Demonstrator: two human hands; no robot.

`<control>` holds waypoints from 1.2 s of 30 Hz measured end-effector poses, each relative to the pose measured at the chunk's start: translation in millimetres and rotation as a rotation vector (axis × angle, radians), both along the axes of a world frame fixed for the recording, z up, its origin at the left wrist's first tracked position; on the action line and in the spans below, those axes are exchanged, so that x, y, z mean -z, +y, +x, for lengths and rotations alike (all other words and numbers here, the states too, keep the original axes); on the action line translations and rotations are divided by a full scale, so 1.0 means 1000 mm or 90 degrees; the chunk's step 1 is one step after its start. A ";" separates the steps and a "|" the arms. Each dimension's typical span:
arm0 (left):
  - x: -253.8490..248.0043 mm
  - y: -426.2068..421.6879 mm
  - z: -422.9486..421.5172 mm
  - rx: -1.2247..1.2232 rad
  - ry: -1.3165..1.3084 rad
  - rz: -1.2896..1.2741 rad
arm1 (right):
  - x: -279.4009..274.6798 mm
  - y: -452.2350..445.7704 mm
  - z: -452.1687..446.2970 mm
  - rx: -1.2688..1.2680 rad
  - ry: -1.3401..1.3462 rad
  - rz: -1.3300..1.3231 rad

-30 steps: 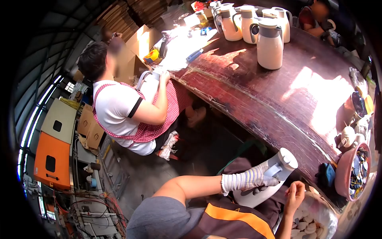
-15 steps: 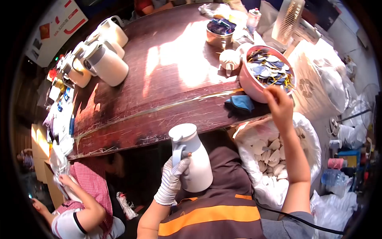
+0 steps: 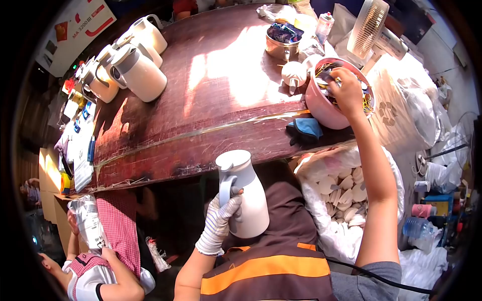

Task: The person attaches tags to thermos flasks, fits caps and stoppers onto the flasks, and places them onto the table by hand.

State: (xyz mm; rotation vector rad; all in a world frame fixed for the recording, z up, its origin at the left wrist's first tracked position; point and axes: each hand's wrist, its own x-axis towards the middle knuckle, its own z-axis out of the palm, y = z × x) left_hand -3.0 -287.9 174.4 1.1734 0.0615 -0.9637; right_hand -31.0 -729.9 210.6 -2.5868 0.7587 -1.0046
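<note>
A white jug point(image 3: 252, 203) with a grey collar and handle stands nearly upright on my lap. My left hand point(image 3: 223, 213), in a striped glove, is wrapped round its handle. Over the pink basin point(image 3: 326, 108) my bare right hand point(image 3: 344, 88) reaches in among dark and white oval tags point(image 3: 366, 95) with yellow strings. The right fingers are bent together at the tags; what they pinch is too small to make out. A blue and black cloth point(image 3: 305, 130) lies beside the basin on the table edge.
Several white jugs point(image 3: 143, 75) stand on the dark red table point(image 3: 201, 135) at the left. A metal pot point(image 3: 282, 47) and a round white item point(image 3: 293, 74) are near the basin. A lined bag of white pieces point(image 3: 346, 193) is at my right. A co-worker point(image 3: 100, 271) sits at the lower left.
The view has swung to the right. My right hand has moved from beside my lap up into the pink basin. My left hand still holds the jug, which now stands more upright.
</note>
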 end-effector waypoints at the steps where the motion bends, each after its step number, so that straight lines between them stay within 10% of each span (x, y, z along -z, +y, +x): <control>1: 0.001 0.001 0.000 0.014 -0.016 -0.002 | -0.002 -0.005 -0.002 0.008 -0.085 0.188; 7: 0.013 0.009 0.003 -0.039 0.022 -0.063 | -0.037 0.045 -0.015 -0.082 -0.352 0.430; 13: 0.016 0.011 0.008 -0.103 -0.038 0.010 | 0.010 0.199 -0.034 -0.297 0.012 0.691; 17: 0.036 0.019 0.021 -0.018 -0.137 -0.039 | 0.023 0.266 -0.034 -0.458 0.370 0.532; 27: 0.029 0.023 0.024 -0.113 -0.053 0.028 | 0.034 0.262 -0.039 -0.563 0.387 0.623; 36: 0.015 0.013 0.013 -0.345 -0.220 -0.040 | 0.054 0.269 -0.039 -0.642 -0.101 1.035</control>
